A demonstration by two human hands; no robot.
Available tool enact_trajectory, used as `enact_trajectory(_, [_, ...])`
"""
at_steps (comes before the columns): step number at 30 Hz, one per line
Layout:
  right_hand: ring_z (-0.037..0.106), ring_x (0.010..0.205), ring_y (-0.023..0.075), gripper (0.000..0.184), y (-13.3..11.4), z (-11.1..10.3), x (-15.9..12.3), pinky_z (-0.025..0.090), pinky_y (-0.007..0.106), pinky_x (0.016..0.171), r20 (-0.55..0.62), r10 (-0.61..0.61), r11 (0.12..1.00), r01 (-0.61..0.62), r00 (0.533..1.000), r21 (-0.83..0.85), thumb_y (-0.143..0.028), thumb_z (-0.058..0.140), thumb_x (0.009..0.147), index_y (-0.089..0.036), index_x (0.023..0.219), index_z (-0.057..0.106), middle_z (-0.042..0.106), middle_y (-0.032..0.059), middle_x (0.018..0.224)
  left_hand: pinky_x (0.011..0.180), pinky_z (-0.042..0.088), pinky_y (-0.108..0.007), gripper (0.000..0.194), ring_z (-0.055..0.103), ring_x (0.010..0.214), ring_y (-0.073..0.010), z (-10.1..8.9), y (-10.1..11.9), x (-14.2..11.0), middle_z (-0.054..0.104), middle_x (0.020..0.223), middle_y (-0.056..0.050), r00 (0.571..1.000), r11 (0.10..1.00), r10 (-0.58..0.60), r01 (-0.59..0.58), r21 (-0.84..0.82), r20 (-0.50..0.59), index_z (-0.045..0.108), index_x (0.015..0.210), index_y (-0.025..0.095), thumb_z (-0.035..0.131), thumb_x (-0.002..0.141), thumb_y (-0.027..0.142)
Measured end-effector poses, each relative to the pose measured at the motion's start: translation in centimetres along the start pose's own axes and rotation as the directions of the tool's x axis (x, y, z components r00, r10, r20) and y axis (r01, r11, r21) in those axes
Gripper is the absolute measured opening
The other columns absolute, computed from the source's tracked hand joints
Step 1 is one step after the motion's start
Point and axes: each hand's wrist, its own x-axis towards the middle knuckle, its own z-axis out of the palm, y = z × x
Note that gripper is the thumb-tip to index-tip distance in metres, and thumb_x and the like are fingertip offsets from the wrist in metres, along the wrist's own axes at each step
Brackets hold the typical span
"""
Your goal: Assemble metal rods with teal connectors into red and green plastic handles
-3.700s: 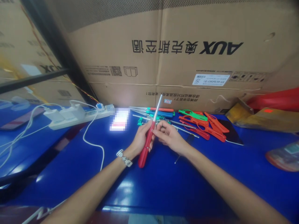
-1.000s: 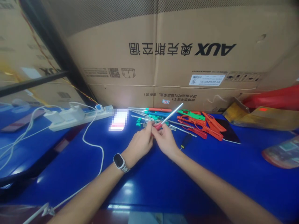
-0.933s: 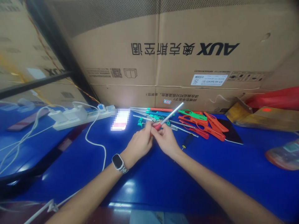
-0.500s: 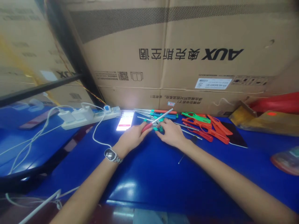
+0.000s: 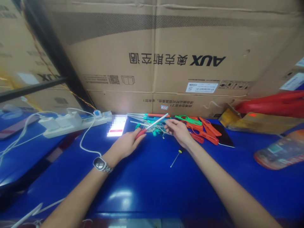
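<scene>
Your left hand (image 5: 124,145) grips the tool (image 5: 149,126) by its red handle (image 5: 140,133), at twelve o'clock over the surface (image 5: 142,180), seemingly to leave its rod (image 5: 159,120) free toward two. Your right hand (image 5: 180,132) curls just beside, at three; whether it pinches anything, I cannot tell.

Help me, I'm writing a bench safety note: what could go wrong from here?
The red-handled rod in the left hand slants over the green parts and might sweep some aside. The white cable runs to the watch in this view and could snag. The right forearm extends beside the yellow-collared tool and may nudge it.
</scene>
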Motion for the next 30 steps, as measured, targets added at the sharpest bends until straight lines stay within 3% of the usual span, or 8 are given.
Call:
enact_trajectory(3, [0.044,0.054,0.0073,0.035,-0.9,-0.4,0.0,0.036,0.023,0.053,-0.039,0.007,0.976,0.002,0.999,0.220,-0.045,0.080,0.066,-0.018,0.079,0.063,0.053,-0.0048,0.064,0.060,0.038,-0.029,0.039,0.063,0.063,-0.0231,0.2,0.1,0.0,0.065,0.071,-0.003,1.000,1.000,0.015,-0.015,-0.004,0.024,0.058,0.102,0.022,0.032,0.100,0.052])
enact_trajectory(6, [0.038,0.054,0.0069,0.028,-1.3,-0.1,0.0,0.034,0.023,0.053,-0.033,-0.014,0.950,0.023,0.999,0.311,-0.040,0.078,0.068,-0.018,0.081,0.066,0.044,-0.0062,0.063,0.058,0.036,-0.029,0.039,0.060,0.060,-0.0219,0.2,0.1,-0.1,0.064,0.069,-0.003,0.999,0.999,0.028,-0.026,-0.033,0.039,0.060,0.102,0.022,0.035,0.099,0.052])
enact_trajectory(14, [0.034,0.052,0.0080,0.034,-0.3,0.4,0.1,0.033,0.023,0.052,-0.084,-0.103,0.988,0.112,0.991,0.111,-0.048,0.076,0.069,-0.018,0.086,0.070,0.040,-0.0079,0.055,0.061,0.039,-0.029,0.045,0.063,0.065,-0.0226,0.1,0.0,-0.1,0.067,0.077,-0.005,0.993,0.998,0.038,-0.044,0.054,0.113,0.059,0.108,0.021,0.030,0.100,0.054])
enact_trajectory(20, [0.037,0.051,0.0074,0.037,-0.2,0.7,0.1,0.033,0.023,0.050,-0.066,-0.054,0.958,0.070,0.996,0.276,-0.042,0.086,0.061,-0.018,0.076,0.064,0.045,-0.0075,0.054,0.061,0.039,-0.030,0.044,0.063,0.067,-0.0229,0.0,0.4,-0.1,0.067,0.079,-0.005,0.992,0.993,0.044,-0.056,0.101,0.114,0.056,0.109,0.021,0.027,0.102,0.053])
enact_trajectory(25, [0.035,0.050,0.0065,0.036,-0.6,0.5,0.0,0.030,0.022,0.049,-0.014,-0.023,0.950,0.026,1.000,0.312,-0.040,0.087,0.062,-0.017,0.072,0.060,0.044,-0.0075,0.053,0.061,0.041,-0.030,0.045,0.065,0.069,-0.0236,0.4,0.3,-0.1,0.068,0.081,-0.006,0.993,0.986,0.070,-0.083,0.142,0.096,0.056,0.107,0.020,0.024,0.103,0.052])
enact_trajectory(30, [0.040,0.054,0.0073,0.035,-1.3,-0.2,-0.2,0.033,0.023,0.051,0.027,-0.057,0.971,0.049,0.998,0.232,-0.037,0.088,0.062,-0.018,0.075,0.062,0.048,-0.0064,0.058,0.068,0.046,-0.034,0.050,0.069,0.078,-0.0275,0.8,0.0,0.0,0.071,0.092,-0.009,0.993,0.971,0.091,-0.105,0.216,0.073,0.050,0.130,0.021,0.022,0.103,0.053])
